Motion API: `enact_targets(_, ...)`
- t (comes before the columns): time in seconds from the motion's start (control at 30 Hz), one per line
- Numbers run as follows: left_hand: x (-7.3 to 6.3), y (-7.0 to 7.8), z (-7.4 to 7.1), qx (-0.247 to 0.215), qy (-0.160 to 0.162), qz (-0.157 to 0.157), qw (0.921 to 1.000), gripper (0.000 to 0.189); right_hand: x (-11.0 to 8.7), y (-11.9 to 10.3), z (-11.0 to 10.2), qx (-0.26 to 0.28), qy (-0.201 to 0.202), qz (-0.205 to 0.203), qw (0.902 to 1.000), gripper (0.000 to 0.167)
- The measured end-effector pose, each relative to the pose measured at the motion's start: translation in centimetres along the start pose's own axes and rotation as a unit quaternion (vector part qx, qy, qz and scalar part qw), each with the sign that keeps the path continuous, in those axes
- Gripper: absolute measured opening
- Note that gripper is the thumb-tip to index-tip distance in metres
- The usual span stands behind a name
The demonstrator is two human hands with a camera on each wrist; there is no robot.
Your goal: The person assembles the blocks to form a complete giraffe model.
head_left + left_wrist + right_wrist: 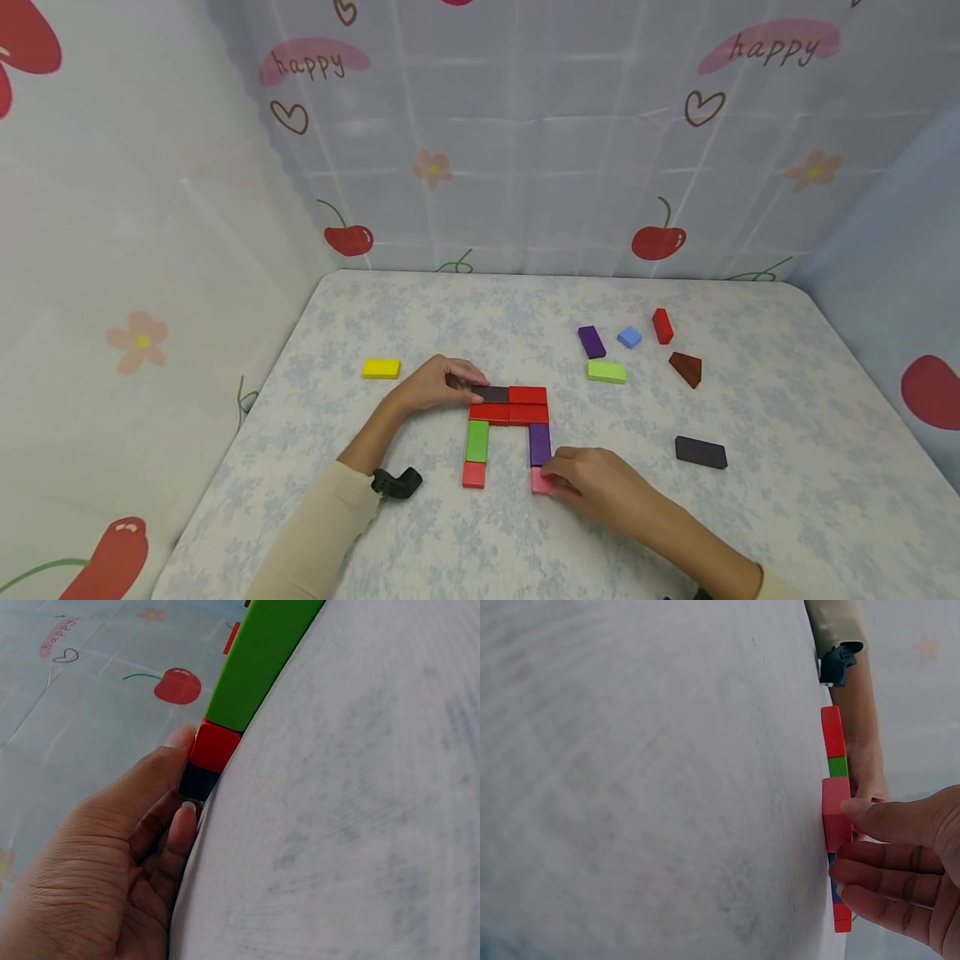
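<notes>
My left hand [437,383] is at the left end of a black block [492,395], thumb and fingertip pinching around it. Beside it is a red block [528,396], with two more red blocks [528,414] in a row in front. A green block [477,442] and a smaller red block [473,475] form the left leg of this flat shape. On the right leg, a purple block [539,445] leads down to a pink block [539,481]. My right hand [607,487] holds the pink block by its outer end; in the right wrist view the thumb lies on its near face.
A yellow block [382,369] lies to the left. Loose at the back right are a purple block [592,342], a blue cube [629,337], a red piece [662,326], a lime block [606,372] and a brown piece [686,369]. Another black block [701,452] lies right.
</notes>
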State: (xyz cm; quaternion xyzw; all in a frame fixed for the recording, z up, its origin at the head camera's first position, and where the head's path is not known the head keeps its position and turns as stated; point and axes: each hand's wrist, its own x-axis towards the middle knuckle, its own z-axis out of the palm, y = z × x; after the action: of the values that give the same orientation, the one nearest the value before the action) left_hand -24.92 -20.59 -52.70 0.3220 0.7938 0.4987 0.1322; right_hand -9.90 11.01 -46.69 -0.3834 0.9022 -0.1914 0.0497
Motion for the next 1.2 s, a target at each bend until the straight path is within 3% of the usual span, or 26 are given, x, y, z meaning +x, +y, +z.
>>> enact_targets(1.2, -0.02, -0.20, 0.11, 0.005, 0.000, 0.017, 0.9998, 0.024, 0.20, -0.17, -0.02, -0.016, 0.004, 0.014, 0.9998, 0.023)
